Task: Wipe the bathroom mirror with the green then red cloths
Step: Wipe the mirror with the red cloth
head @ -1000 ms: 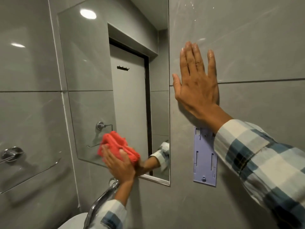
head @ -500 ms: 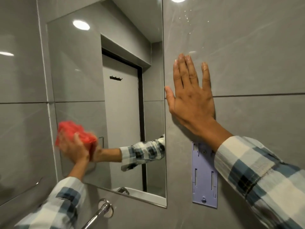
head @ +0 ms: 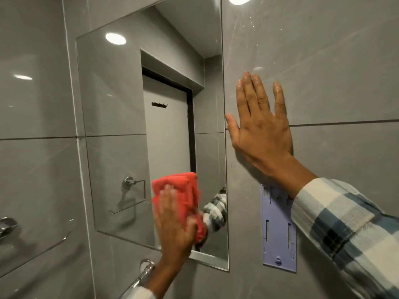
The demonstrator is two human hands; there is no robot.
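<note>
A tall frameless mirror (head: 121, 126) hangs on the grey tiled wall. My left hand (head: 174, 225) presses a bunched red cloth (head: 181, 190) flat against the mirror's lower right part, just above its bottom edge. The cloth sticks out above and to the right of my fingers. My right hand (head: 261, 128) lies flat with its fingers spread on the wall tile just right of the mirror, holding nothing. A green cloth is nowhere in view.
A pale purple plastic wall bracket (head: 278, 231) is fixed right of the mirror, below my right wrist. A chrome rail (head: 140, 279) runs under the mirror. A chrome fitting (head: 7, 227) with a glass shelf sits on the left wall.
My left hand swept the red cloth from the mirror's lower left edge back to its lower right part. The right hand stayed planted on the wall.
</note>
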